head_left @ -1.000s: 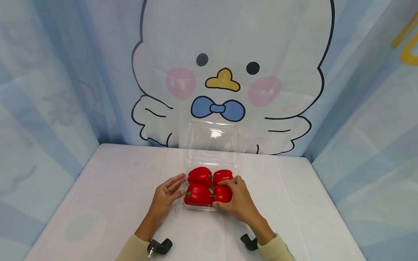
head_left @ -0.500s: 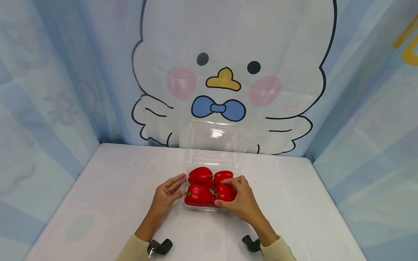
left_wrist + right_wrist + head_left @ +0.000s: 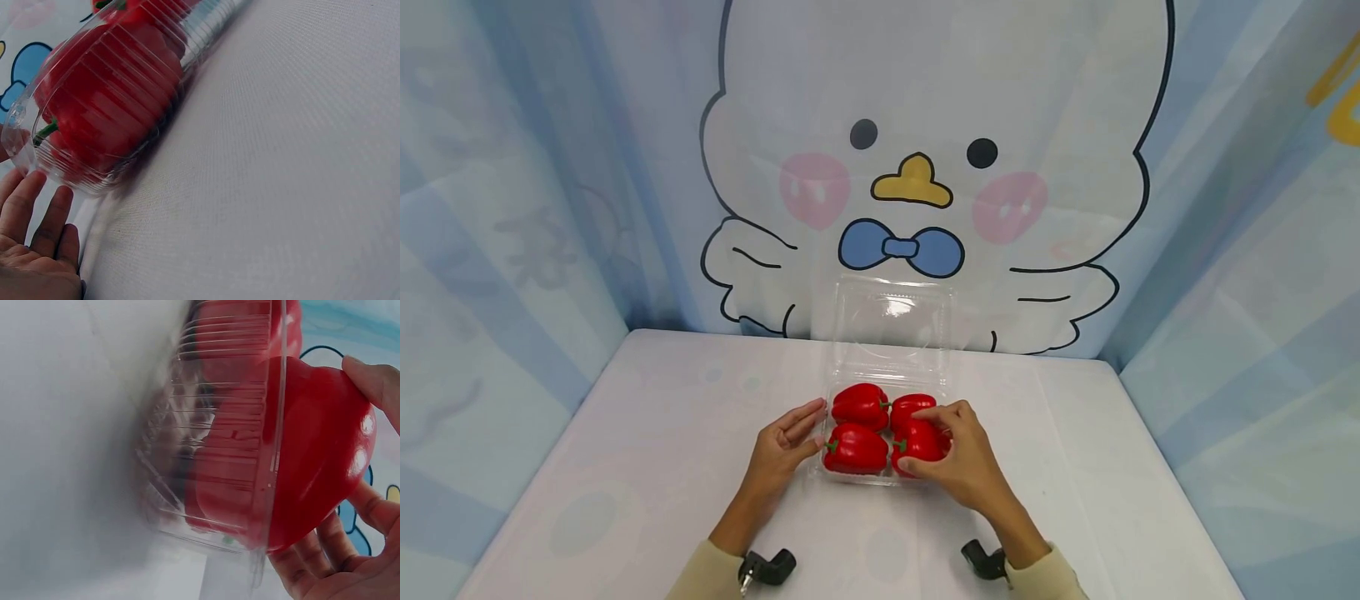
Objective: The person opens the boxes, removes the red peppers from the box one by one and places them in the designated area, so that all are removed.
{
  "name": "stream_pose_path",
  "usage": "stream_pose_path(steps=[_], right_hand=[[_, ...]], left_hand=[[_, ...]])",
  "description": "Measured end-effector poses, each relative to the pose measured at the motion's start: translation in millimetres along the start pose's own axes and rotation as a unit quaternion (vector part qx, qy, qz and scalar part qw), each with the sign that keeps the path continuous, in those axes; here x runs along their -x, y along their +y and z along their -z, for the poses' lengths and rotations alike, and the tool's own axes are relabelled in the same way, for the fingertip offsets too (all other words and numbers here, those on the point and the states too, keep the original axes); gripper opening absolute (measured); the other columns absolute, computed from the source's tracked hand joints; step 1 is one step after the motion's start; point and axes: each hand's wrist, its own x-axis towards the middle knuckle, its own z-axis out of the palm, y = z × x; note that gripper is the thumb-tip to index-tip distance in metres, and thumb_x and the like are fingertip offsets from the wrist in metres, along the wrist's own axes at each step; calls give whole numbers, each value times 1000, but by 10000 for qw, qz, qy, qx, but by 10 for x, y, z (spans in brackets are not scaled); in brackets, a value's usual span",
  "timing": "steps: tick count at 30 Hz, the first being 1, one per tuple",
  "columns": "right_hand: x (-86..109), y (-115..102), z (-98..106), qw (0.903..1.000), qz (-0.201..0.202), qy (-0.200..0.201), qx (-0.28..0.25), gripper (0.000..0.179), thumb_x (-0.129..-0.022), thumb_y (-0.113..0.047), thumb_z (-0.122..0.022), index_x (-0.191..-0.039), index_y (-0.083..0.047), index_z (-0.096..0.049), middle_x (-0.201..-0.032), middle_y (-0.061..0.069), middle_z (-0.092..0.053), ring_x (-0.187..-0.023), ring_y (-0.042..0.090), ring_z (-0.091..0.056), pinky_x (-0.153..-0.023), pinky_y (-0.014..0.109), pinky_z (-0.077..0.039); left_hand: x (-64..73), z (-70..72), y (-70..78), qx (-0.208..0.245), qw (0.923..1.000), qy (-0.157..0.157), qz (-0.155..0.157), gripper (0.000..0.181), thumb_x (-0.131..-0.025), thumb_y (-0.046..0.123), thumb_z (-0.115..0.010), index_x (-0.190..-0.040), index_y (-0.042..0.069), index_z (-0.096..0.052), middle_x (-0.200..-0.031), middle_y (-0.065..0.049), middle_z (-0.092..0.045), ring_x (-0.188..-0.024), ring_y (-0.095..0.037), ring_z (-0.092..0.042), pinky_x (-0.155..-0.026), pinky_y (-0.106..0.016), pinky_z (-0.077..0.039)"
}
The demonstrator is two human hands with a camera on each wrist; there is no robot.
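Observation:
Several red bell peppers with green stems sit in a clear plastic clamshell container (image 3: 853, 479). My right hand (image 3: 962, 454) grips the front right bell pepper (image 3: 917, 440), thumb in front and fingers behind. The right wrist view shows this bell pepper (image 3: 319, 444) partly above the container's rim. My left hand (image 3: 786, 446) rests at the container's left side with its fingers fairly straight. Beside it lies the front left bell pepper (image 3: 855, 450). In the left wrist view, the left hand's fingertips (image 3: 34, 178) are at the container's edge.
The container's clear lid (image 3: 893, 321) stands raised at the back, hinged to the base. A white table (image 3: 700, 483) spreads around it, with a cartoon-printed curtain (image 3: 917, 100) behind. Black wrist camera mounts (image 3: 767, 568) show near both sleeves.
The front right bell pepper has shifted slightly to the right and turned up a little in my right hand, which moved right with it. My left hand has stayed in place.

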Motion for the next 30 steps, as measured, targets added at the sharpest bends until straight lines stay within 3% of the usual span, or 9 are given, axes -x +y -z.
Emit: stream_pose_path(steps=[8, 30], right_hand=[[9, -56, 84, 10000, -58, -1, -53, 63, -74, -33, -98, -131, -26, -72, -116, 3, -56, -120, 26, -58, -94, 45, -66], [-9, -141, 421, 9995, 60, 287, 83, 65, -74, -29, -98, -133, -20, -71, -122, 6, -59, -122, 26, -60, -99, 49, -64]], left_hand=[[-1, 3, 7, 52, 10000, 50, 3, 57, -99, 4, -71, -154, 11, -55, -156, -7, -61, -153, -23, -49, -110, -14, -48], [0, 14, -9, 127, 9999, 45, 60, 58, -99, 5, -73, -154, 14, -56, -155, -4, -61, -151, -20, -51, -110, -15, -49]])
